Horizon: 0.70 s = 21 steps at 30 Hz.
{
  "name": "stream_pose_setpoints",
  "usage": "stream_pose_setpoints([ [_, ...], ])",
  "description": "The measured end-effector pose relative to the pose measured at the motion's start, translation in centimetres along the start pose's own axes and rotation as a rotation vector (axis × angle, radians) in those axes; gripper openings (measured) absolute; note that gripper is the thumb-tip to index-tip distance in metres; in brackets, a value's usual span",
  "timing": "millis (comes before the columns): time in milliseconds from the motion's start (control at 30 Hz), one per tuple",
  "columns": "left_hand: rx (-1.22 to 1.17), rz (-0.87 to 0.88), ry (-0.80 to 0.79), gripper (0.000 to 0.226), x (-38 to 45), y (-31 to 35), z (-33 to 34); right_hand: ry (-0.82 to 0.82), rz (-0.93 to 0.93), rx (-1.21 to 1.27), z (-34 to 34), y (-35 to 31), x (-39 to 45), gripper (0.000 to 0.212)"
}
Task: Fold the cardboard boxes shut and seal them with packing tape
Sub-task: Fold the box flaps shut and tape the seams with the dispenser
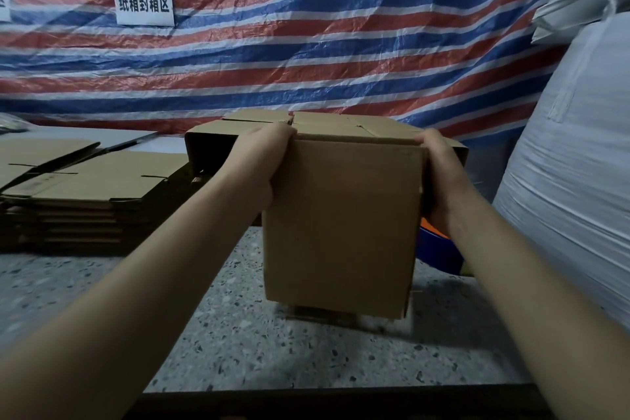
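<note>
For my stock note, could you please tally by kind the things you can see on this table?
Assembled box: 1
Stack of flat boxes: 1, sheets uncountable
Blue tape dispenser: 1, partly hidden
Total: 3

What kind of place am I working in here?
Likely a warehouse packing station: a sign reading carton sealing area hangs on a striped tarp, flat cartons are stacked on the table, and both hands hold a box.
</note>
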State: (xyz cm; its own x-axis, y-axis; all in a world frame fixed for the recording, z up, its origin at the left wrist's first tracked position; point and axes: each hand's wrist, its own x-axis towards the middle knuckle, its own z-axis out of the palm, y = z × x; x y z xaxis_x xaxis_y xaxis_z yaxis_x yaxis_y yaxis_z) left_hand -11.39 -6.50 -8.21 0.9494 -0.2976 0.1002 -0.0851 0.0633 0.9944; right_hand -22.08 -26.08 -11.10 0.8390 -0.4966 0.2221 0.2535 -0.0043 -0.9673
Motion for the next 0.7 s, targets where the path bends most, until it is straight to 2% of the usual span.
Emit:
stream_pose_setpoints([
  [133, -0.037, 0.008, 0.009, 0.018, -0.5, -0.7, 0.9, -0.166, 0.009, 0.129, -0.7, 0.6, 0.7, 0.038],
  [233, -0.052, 0.005, -0.025, 0.026, -1.0, -2.6, 1.3, -0.168, 0.051, 0.213, -1.0, 2.8, 0.7, 0.043],
  [333, -0.192, 0.020, -0.128, 0.029, -1.4, -3.6, 1.0, -0.133, 0.015, 0.243, -1.5, 3.6, 0.8, 0.048],
  [433, -0.301, 0.008, -0.206, 0.046, -0.9, -4.0, -0.1, -0.131, 0.003, 0.265, -1.7, 4.0, 1.1, 0.054],
  [500, -0.271, 0.027, -0.242, 0.039, -0.5, -4.4, -0.6, -0.140, -0.006, 0.265, -1.4, 4.2, 1.1, 0.055],
  [600, -0.188, 0.070, -0.214, 0.026, -0.2, -4.4, -0.9, -0.122, -0.028, 0.258, -1.0, 3.8, 1.4, 0.052],
  [700, -0.147, 0.090, -0.195, 0.028, 0.3, -4.3, -0.6, -0.102, -0.047, 0.251, -0.6, 3.4, 2.1, 0.050],
])
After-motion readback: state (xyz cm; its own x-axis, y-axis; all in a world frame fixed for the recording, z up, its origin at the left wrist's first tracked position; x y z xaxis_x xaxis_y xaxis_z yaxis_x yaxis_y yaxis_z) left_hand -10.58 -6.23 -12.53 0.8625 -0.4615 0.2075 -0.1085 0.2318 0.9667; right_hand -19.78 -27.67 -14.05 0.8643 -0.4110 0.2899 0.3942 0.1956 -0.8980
